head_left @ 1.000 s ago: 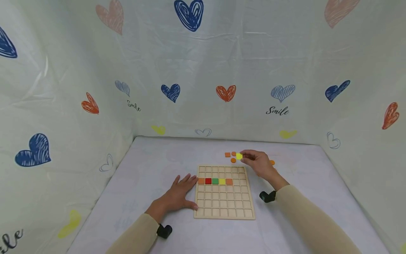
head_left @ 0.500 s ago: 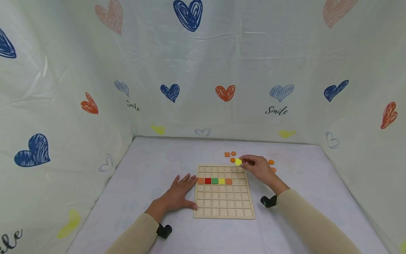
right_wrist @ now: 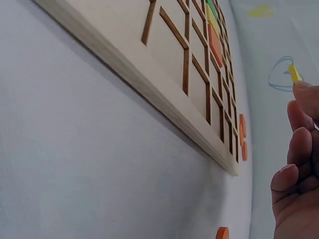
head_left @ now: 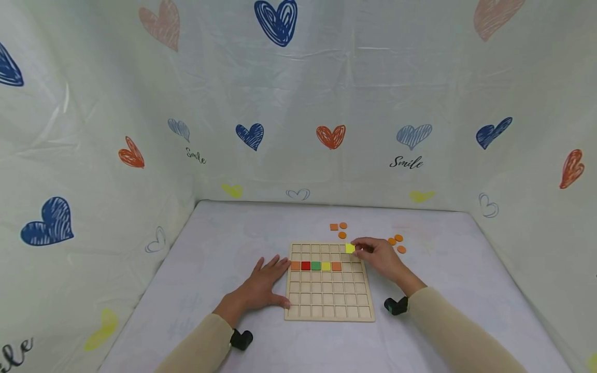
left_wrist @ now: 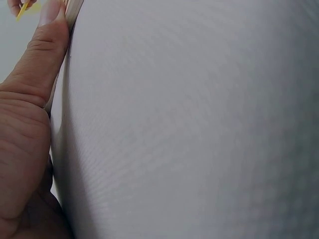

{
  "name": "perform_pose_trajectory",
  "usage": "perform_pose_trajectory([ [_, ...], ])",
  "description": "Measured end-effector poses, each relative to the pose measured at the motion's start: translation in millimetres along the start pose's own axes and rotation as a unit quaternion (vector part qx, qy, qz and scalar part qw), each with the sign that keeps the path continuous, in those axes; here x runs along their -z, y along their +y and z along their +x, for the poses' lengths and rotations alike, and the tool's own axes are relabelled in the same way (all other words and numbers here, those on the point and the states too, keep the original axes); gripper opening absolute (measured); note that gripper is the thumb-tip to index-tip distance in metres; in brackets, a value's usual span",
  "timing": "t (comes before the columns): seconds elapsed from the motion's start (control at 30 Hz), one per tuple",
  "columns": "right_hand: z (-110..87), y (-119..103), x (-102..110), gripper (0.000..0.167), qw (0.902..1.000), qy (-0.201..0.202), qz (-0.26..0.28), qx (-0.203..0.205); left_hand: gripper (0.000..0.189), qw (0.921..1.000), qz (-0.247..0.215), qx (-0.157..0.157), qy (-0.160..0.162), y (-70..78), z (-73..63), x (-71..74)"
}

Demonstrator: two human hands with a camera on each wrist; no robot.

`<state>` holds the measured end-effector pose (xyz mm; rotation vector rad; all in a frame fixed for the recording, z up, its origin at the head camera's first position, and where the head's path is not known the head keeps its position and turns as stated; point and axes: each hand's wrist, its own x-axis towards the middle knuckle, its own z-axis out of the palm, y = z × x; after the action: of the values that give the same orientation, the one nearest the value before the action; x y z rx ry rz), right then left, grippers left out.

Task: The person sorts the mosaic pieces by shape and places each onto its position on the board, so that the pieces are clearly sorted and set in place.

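My right hand [head_left: 381, 257] pinches a yellow square tile [head_left: 350, 248] between thumb and fingertips. In the head view the tile overlaps the far right corner of a wooden grid board [head_left: 329, 319]; the right wrist view shows the tile [right_wrist: 294, 73] raised above the board [right_wrist: 164, 107]. My left hand [head_left: 258, 287] lies with fingers spread at the board's left side, its thumb and a fingertip touching that edge. One grid row holds an orange tile [head_left: 296, 266], a red tile [head_left: 306, 266], a green tile [head_left: 316, 266], a yellow tile [head_left: 326, 266] and another orange tile [head_left: 336, 266].
Beyond the board lie an orange square tile [head_left: 333, 227] and two orange discs [head_left: 342, 235]. More orange discs [head_left: 401, 249] are to the right, close by the right hand. A heart-printed curtain [head_left: 298, 171] rises behind the white tabletop [head_left: 233, 228] and on both sides.
My right hand has brought the yellow tile from the loose pieces beyond the board toward me, over its far right corner. The left hand stays at the board's edge.
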<state>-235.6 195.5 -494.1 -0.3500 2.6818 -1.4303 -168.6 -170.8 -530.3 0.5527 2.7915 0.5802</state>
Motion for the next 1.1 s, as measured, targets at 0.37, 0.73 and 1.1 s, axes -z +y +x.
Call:
perform_pose_trajectory([
  [0.37,-8.2,10.3,-11.5,0.025,0.9997,0.008,-0.011,0.020,0.119,1.0000,-0.006,0.001,-0.002,2.4,-0.8,1.4],
  [0.73,-12.0,21.1,-18.1,0.023,0.9995,-0.024,-0.001,0.022,0.119,1.0000,-0.005,0.001,0.001,0.8,0.0,-1.2],
  [1.1,-12.4,22.4,-21.0,0.023,0.9990,-0.042,-0.015,0.004,0.120,1.0000,-0.002,0.004,0.003,1.2,0.0,-1.3],
])
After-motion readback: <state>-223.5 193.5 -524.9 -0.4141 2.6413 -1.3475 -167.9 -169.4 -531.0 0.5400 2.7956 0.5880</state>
